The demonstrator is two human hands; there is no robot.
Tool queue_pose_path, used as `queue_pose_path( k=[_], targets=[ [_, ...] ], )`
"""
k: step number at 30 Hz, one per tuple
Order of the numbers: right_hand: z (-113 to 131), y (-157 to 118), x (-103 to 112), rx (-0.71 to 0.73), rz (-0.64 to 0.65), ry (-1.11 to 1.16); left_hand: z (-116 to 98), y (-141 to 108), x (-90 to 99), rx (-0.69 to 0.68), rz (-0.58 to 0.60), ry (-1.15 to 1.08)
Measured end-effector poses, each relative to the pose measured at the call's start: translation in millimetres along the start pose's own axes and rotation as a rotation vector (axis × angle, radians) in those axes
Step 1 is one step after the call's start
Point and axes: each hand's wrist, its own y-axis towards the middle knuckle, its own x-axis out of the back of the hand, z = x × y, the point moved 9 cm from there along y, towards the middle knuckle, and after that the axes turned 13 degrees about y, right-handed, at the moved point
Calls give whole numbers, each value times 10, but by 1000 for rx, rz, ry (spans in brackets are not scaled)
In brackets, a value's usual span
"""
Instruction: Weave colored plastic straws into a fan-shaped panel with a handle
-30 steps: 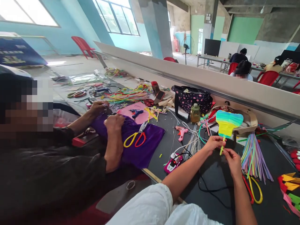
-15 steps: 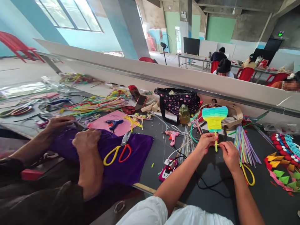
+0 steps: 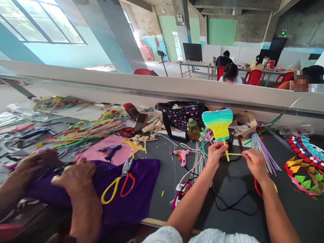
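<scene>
- One paddle-shaped piece (image 3: 218, 123), blue-green and yellow, stands raised above the desk (image 3: 235, 219), right of centre in the frame.
- Its single yellow stick (image 3: 226, 154) is pinched in the left hand (image 3: 215, 152), thumb and fingers closed on it.
- One thin yellow strip (image 3: 235, 154) runs sideways from the stick to the right hand (image 3: 254, 163), whose fingertips close on its end.
- Two glue guns lie on the left and middle of the desk: a blue one (image 3: 110, 152) on pink paper (image 3: 95, 146), and a pink one (image 3: 182, 156).
- Two pairs of red-and-yellow handles: one on scissors (image 3: 124, 174) over purple cloth (image 3: 149, 182), one partly hidden by the right forearm.
- One spotted bag (image 3: 182, 114), one bottle (image 3: 193, 130) and one phone (image 3: 141, 122) are near mid-frame.
- A co-worker's two hands (image 3: 77, 173) are at lower left.
- Against half a second ago, the right hand is farther from the stick, with more strip showing between.
- The view has swung right, so the scissors and blue glue gun appear farther left.
</scene>
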Motion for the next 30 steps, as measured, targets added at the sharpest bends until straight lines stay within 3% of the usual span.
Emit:
queue_pose_path(
  k=[4,6,10,12,13,15,19,21,24,30],
  targets=[
    [-369,-81,126,-141,0,156,6,64,97,-2,-38,-21],
    [-605,-181,217,-266,-78,232,31,83,129,4,-59,-31],
    [-986,-564,517,-545,-520,319,77,101,171,21,-97,-50],
    [-929,-732,575,-566,-688,297,85,108,177,24,-108,-59],
    [-829,-762,553,-538,-707,271,87,112,175,26,-112,-64],
    [-502,-720,441,-404,-650,191,89,116,164,26,-117,-72],
    [288,-455,36,-35,-353,106,98,105,135,23,-122,-80],
    [508,-334,-52,46,-307,59,100,89,119,15,-118,-82],
    [593,-126,-120,77,-260,3,92,57,98,-1,-104,-72],
    [379,129,-328,16,-137,119,33,-12,82,-36,-87,-64]
  ],
)
